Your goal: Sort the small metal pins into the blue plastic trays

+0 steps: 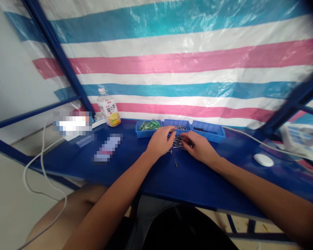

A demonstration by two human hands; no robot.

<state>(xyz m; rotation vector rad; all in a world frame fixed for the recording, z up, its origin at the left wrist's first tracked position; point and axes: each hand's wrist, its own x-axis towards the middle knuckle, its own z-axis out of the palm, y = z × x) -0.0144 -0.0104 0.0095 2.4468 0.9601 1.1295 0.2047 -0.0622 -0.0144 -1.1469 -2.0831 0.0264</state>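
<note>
A loose pile of small dark metal pins (177, 142) lies on the blue table (187, 180), just in front of three blue trays. My left hand (160, 140) rests on the pile's left side with its fingers curled over the pins. My right hand (199, 146) lies on the pile's right side, fingers bent onto the pins. One stray pin (175, 162) sits alone nearer to me. Whether either hand pinches a pin is hidden by the fingers.
The left tray (148, 126) holds green pieces, the middle tray (177, 124) pins, the right tray (208, 130) dark parts. A drink bottle (109, 107) stands at the back left. A white oval object (263, 160) and a cable (247, 139) lie to the right. Blue frame posts stand on both sides.
</note>
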